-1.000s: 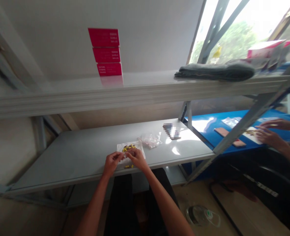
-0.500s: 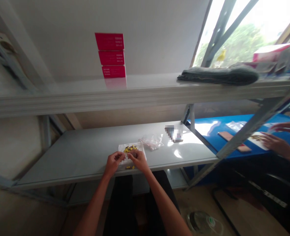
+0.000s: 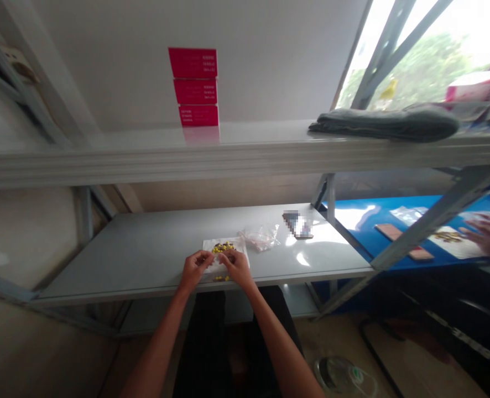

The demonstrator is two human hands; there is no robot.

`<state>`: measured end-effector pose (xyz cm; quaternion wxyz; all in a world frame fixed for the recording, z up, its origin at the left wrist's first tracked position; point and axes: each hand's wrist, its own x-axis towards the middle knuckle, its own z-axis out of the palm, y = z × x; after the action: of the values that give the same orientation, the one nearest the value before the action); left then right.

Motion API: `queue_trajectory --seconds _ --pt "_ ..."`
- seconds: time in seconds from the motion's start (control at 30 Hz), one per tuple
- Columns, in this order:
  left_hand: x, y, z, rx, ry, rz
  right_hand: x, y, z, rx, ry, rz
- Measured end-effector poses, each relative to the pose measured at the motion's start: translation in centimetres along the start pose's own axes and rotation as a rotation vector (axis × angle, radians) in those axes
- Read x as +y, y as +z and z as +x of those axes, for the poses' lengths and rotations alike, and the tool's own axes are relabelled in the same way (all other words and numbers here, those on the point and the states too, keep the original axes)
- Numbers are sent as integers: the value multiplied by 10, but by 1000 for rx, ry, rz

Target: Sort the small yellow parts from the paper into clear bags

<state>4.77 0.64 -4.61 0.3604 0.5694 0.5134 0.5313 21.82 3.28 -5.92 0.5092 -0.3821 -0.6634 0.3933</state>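
Loosely heaped yellow pieces (image 3: 223,247), long axes unreadable, left hand (image 3: 195,265), right hand (image 3: 237,266), each grip unclear

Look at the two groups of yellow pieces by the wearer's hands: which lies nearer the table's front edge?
The smaller group, close to the front edge of the table. The larger group lies farther back, on the white paper.

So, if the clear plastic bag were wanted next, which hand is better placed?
Probably the right hand: the clear plastic bag lies just beyond it, to its right. The left hand is farther off, on the right hand's other side.
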Motion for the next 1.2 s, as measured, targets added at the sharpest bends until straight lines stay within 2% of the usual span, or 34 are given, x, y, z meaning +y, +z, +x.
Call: queue_trajectory --seconds 0.27,0.5,0.63,0.8,0.97,1.2 --pt "-3 -1 -1 -13 7 9 1 -3 -1 5 -15 49" --pt "2 0 -1 -106 0 2 -5 -6 -3 -38 -66 30" --pt "0 -1 -2 -66 -4 -8 -6 -4 -3 -45 -42 28" --pt "-6 -2 -1 -31 -14 -26 -5 -5 -4 36 -17 84" --pt "-6 -1 1 -64 -28 -7 -9 -7 -5 -22 -15 37" --pt "-6 -3 -1 -6 -25 1 -10 -4 -4 -35 -43 -49"
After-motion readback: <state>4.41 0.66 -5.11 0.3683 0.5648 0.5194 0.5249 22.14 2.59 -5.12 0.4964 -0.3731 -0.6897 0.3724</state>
